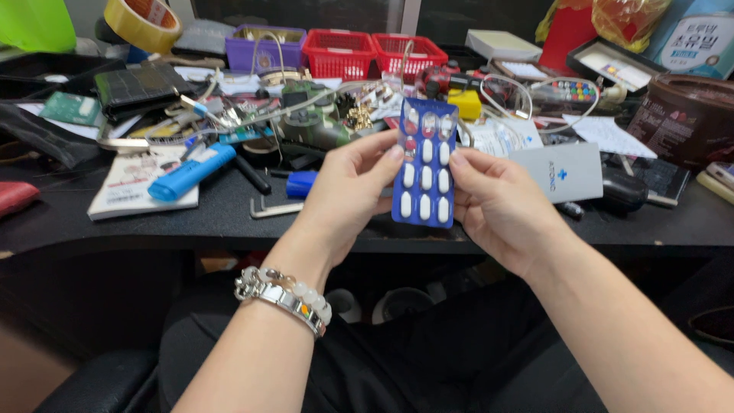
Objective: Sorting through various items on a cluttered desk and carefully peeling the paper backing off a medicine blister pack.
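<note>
I hold the blue pill strip (425,163) upright above the counter (229,218) edge, my left hand (353,187) and right hand (497,200) each pinching a side with fingertips only, so a loose pill could drop into my lap or the clutter.

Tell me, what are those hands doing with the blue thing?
A seated person holds a blue blister pack of white pills upright over the desk edge, the left hand gripping its left side and the right hand its right. Some top pockets look already emptied. Behind it the black desk is crowded: a blue lighter, an Allen key, red baskets.
</note>
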